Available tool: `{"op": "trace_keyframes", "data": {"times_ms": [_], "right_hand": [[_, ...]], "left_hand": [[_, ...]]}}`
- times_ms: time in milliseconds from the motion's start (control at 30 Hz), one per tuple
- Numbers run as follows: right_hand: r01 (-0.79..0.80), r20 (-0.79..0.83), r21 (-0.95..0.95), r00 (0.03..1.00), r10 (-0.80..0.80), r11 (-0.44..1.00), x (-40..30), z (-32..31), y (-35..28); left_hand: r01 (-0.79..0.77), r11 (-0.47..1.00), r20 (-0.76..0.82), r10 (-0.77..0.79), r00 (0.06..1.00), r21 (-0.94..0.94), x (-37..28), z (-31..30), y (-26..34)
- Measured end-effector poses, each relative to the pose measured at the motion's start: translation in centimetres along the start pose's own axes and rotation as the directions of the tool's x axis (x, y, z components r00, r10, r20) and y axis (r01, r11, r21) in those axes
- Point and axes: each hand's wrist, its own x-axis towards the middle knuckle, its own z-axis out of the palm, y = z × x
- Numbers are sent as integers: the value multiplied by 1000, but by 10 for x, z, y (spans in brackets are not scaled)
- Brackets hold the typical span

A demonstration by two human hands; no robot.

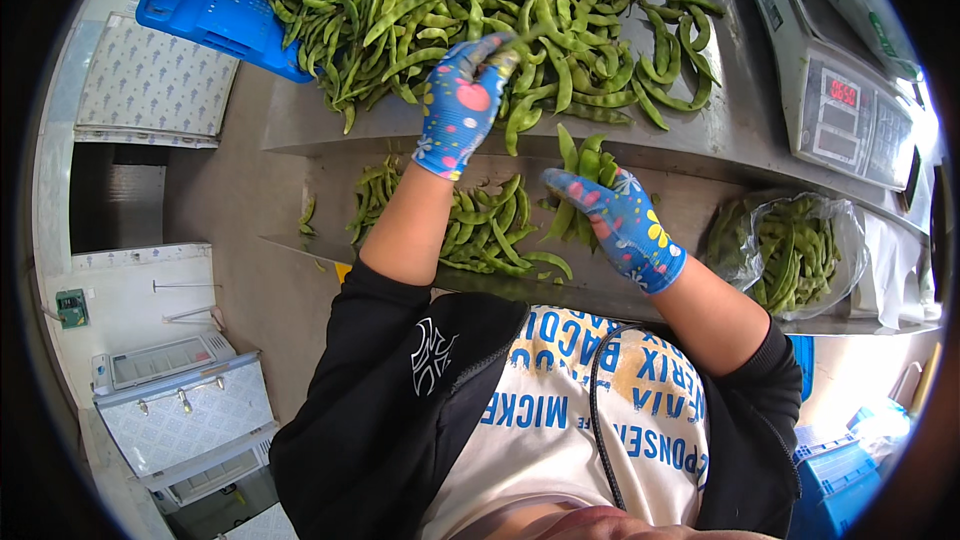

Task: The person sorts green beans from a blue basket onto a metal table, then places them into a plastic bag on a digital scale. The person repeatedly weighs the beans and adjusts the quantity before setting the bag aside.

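My left hand [465,101], in a blue glove with printed flowers, reaches to the near edge of a large heap of flat green beans [420,7]. Between its thumb and fingers a green bean [529,35] appears pinched, blurred by motion. My right hand [626,225], gloved alike, is closed around a bunch of green beans [589,157] whose ends stick up past the fingers. It is over a lower metal shelf [667,191]. A smaller pile of beans [487,229] lies on that shelf, partly hidden by my left forearm.
A blue perforated plastic basket [199,0] lies tipped at the heap's left. On the right of the steel table [742,90] stands a digital scale [832,120] with a lit display. Below it sits a clear plastic bag of beans [799,251], beside white bags [892,262].
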Motion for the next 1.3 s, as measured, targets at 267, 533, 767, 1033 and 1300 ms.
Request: {"op": "trace_keyframes", "data": {"times_ms": [267, 533, 767, 1033, 1300], "right_hand": [[63, -79, 53, 995, -59, 997, 10, -22, 15], [193, -168, 40, 968, -184, 980, 18, -31, 14], [404, -100, -353, 880, -464, 844, 6, -13, -6], [463, -41, -505, 830, -556, 728, 2, -23, -25], [530, -157, -341, 782, -603, 776, 1, -18, -39]], "left_hand": [[406, 707, 202, -358, 912, -579, -16, -41, 17], [158, 870, 256, -39, 966, -467, -50, -29, 35], [-315, 943, 148, 329, 933, -108, -29, -15, 10], [-413, 807, 236, 342, 909, 422, -17, -14, -21], [-55, 981, 304, -5, 953, 187, -45, -78, -28]]}}
